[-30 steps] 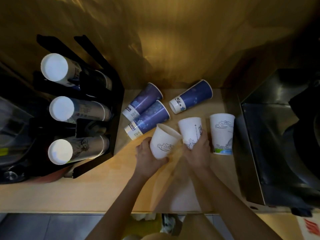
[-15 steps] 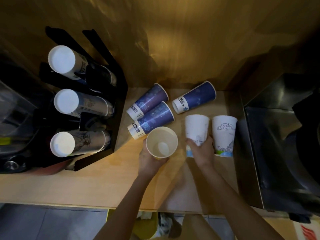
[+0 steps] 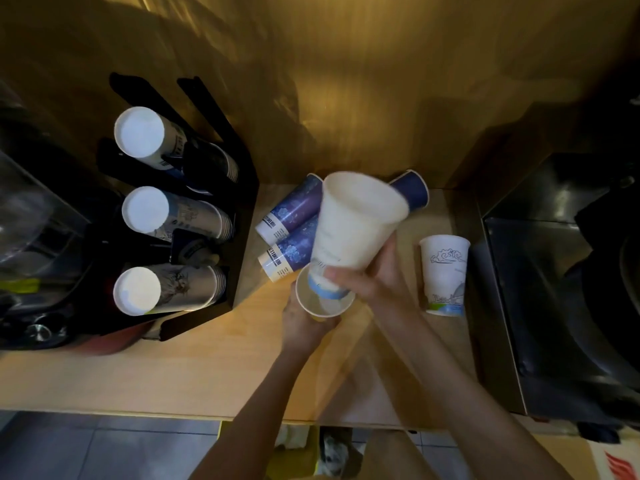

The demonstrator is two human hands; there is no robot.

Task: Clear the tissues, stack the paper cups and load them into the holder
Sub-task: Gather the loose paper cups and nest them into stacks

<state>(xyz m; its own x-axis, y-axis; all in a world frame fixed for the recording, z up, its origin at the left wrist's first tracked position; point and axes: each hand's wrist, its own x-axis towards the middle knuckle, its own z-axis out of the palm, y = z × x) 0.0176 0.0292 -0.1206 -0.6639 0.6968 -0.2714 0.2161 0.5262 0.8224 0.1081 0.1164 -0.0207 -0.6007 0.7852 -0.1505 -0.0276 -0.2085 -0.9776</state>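
My left hand (image 3: pixel 304 323) holds a white paper cup (image 3: pixel 311 308) upright, mouth up, just above the wooden counter (image 3: pixel 214 368). My right hand (image 3: pixel 377 282) grips a second white cup (image 3: pixel 353 230), mouth up and tilted, with its base dipping into the first cup's mouth. Another white cup (image 3: pixel 445 275) stands upside down to the right. Three blue cups lie on their sides behind: one (image 3: pixel 294 209), one (image 3: pixel 291 251) and one (image 3: pixel 412 188) partly hidden. A black holder (image 3: pixel 242 216) at the left carries three rows of stacked cups.
A dark steel appliance (image 3: pixel 554 289) borders the counter on the right. A clear container and dark items (image 3: pixel 34 237) sit at the far left. A wooden wall (image 3: pixel 346 81) rises behind. Below the counter edge lies a bin with crumpled tissues (image 3: pixel 332 452).
My right hand lifted the upside-down white cup, turned it mouth up and brought its base into the cup held by my left hand. The left hand moved slightly down and right.
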